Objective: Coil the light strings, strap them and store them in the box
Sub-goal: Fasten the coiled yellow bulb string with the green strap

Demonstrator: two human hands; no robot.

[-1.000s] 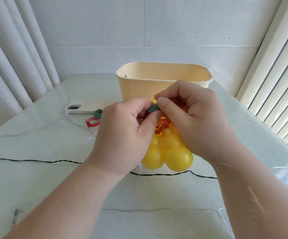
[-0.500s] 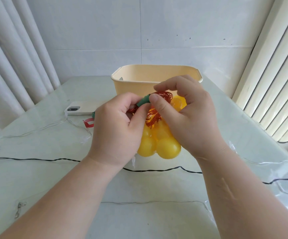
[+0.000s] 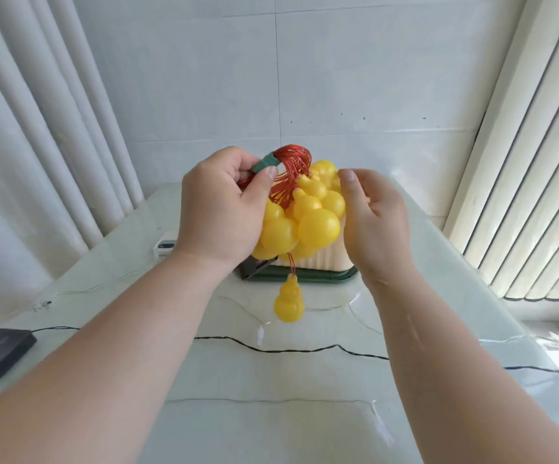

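Now our left grip (image 3: 224,209) pinches the green strap (image 3: 264,164), holding the gourd light bundle (image 3: 308,222) above the counter (image 3: 271,380); our right grip (image 3: 371,222) is open beside it. We judge it light and floppy, and the strap the safest hold.

Left of the light string bundle (image 3: 318,227) the left hand (image 3: 217,209) is seen, and right of the bundle the right hand (image 3: 375,222); both are bare, broad and softly rounded, with short, full fingers. A short, neatly trimmed nail is shown on the left thumb (image 3: 272,171), beside the bundle's top, and a like nail on the right thumb (image 3: 348,175). Below the bundle, the left forearm (image 3: 120,346) and the right forearm (image 3: 438,363) are shown uncovered, thick and smooth. A faint, thin, lighter streak (image 3: 413,329) is marked lengthwise on the right forearm, below and right of the bundle.
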